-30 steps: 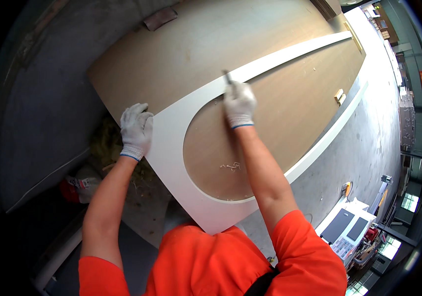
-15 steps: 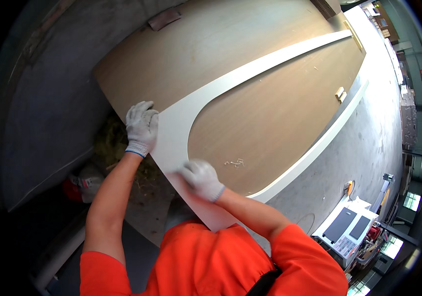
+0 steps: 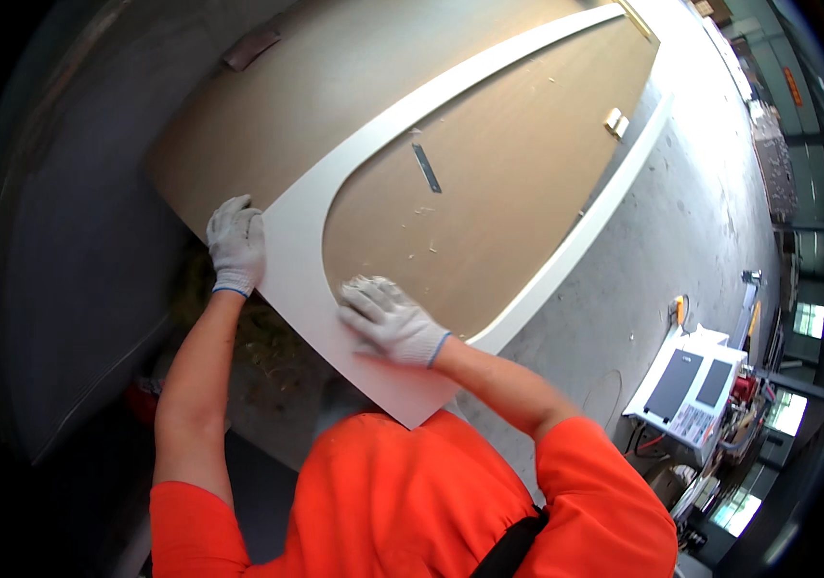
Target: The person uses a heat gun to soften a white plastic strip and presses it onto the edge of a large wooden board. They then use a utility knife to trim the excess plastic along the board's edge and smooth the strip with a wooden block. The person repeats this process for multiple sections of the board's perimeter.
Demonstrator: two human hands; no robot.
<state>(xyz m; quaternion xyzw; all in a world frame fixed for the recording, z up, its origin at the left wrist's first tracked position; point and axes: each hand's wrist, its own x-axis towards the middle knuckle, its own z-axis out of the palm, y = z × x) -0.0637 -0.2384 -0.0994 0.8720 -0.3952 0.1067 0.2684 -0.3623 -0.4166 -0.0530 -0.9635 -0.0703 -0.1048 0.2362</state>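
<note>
Fingers of the right hand lay outstretched, gripping nothing visible, over the frame on the board; left hand's grip, unclear; work seemed part-done: blade unheld, shavings uncleared

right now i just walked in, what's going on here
A person in an orange shirt, wearing white gloves, is working at a white panel with a large curved cut-out, laid over a brown board. The left hand is at the panel's left corner. The right hand is palm down at the near rim of the cut-out; whether anything is under it can't be seen. A thin metal strip lies loose on the board inside the opening, among small pale scraps.
</note>
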